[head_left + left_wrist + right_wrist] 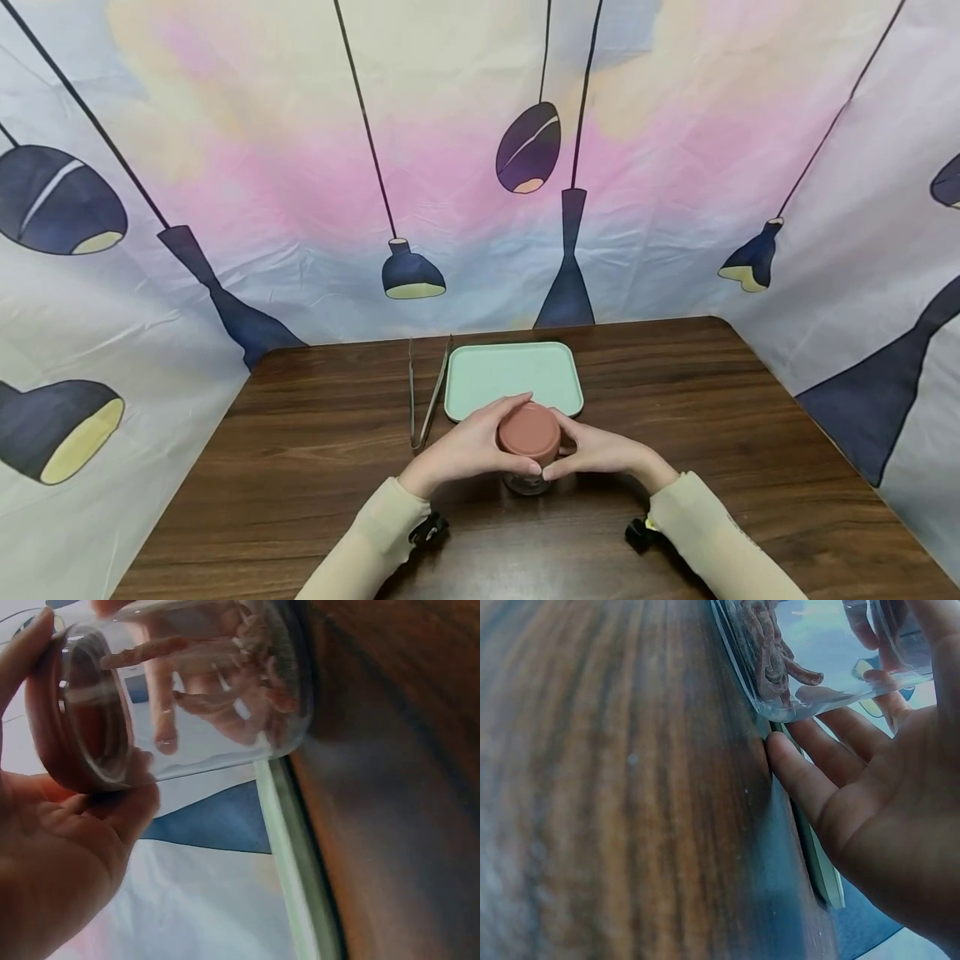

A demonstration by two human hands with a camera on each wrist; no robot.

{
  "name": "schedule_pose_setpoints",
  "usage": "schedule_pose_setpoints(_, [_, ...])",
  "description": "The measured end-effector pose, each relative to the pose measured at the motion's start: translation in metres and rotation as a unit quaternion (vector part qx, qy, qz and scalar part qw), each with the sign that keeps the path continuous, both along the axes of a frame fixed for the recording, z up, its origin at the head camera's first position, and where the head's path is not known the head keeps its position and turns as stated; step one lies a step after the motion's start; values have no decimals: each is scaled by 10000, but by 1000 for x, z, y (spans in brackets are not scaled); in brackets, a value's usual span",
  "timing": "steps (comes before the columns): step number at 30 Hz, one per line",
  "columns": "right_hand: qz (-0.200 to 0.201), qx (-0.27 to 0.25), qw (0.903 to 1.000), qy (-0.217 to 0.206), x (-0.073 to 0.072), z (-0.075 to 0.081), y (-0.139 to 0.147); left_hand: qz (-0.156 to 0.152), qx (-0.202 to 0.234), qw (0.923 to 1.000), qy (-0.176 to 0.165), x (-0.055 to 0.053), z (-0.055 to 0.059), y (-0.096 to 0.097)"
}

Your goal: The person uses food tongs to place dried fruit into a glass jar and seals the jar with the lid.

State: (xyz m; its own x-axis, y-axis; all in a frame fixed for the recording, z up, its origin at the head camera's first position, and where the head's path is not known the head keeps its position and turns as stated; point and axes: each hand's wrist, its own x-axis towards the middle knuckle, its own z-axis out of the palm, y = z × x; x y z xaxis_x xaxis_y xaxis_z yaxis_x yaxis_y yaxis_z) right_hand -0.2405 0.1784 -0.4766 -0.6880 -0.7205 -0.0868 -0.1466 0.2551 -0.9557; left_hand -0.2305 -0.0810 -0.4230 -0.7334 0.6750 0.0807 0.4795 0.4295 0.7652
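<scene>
A clear jar [527, 485] with a reddish-brown lid [529, 432] stands upright near the middle of the table. Dark reddish, stick-like pieces [761, 652] lie at its bottom; their exact kind cannot be told. My left hand [468, 446] grips the lid from the left, thumb at the near side and fingers round the far side. From the right, my right hand [603, 452] holds the jar, its thumb near the lid's front edge. In the right wrist view, the right hand's fingers [810, 776] spread behind the glass wall.
Just behind the jar lies a pale green tray [513, 371]. Metal tongs [431, 408] rest to the tray's left, their arms spread and pointing away. The brown wooden table [712, 417] ends against a patterned cloth [465, 183] at the back.
</scene>
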Motion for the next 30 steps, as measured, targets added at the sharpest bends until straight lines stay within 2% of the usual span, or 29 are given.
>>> schedule_pose_setpoints(5, [23, 63, 10000, -22, 0, 1, 0, -39, -209, 9995, 228, 0, 5, -1])
schedule_pose_setpoints(9, [74, 64, 9999, -83, 2, 2, 1, -164, -143, 9991, 352, -3, 5, -1])
schedule_pose_setpoints(16, [297, -41, 9995, -43, 2, 4, 0, -357, 112, 9993, 66, -4, 1, -6])
schedule_pose_setpoints(24, [174, -62, 9998, -89, 5, 5, 1, -488, 144, 9987, -21, -8, 0, -6])
schedule_pose_setpoints(30, [203, 82, 9997, 131, 4, 9, -3, -476, 235, 9985, -120, -9, 0, -8])
